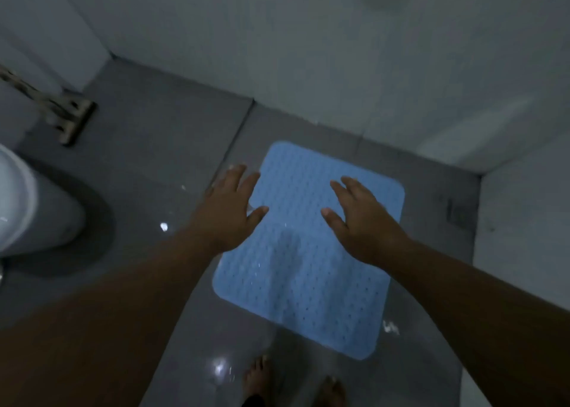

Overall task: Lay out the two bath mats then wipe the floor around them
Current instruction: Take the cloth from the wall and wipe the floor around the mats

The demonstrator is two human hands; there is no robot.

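Observation:
A light blue bath mat (303,270) with small holes lies flat on the grey tiled floor (160,172), near the far wall. My left hand (229,210) hovers over the mat's left edge, fingers spread, holding nothing. My right hand (359,218) is spread above the mat's upper right part, also empty. Only one mat is in view.
A white toilet base (27,209) stands at the left. A mop or squeegee head (72,119) rests on the floor at the upper left. Grey walls close in behind and to the right, with a floor drain (458,215) by the right wall. My bare feet (293,385) stand below the mat.

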